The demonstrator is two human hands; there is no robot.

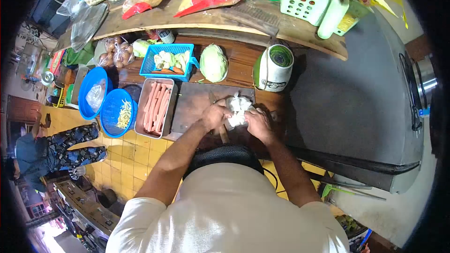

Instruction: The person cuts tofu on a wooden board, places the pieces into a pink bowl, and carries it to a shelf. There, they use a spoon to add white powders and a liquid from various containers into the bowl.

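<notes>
A clear plastic bag with white pieces (238, 110) lies between my two hands, at the right end of a dark board (192, 100). My left hand (217, 115) is closed on the bag's left edge, its fingers curled. On the other side, my right hand (258, 122) pinches the bag's right edge. Something like a wooden handle (223, 134) shows just below my left hand. A metal tray of sausages (156, 107) stands left of the board. Behind the board are a cabbage (213, 63) and a blue basket with cut vegetables (167, 61).
Blue bowls (118, 113) stand at the left. A white and green container (274, 68) is behind my right hand, with a large grey appliance (347, 98) to the right. A wooden shelf (206, 18) crosses above. Another person (35, 154) stands far left.
</notes>
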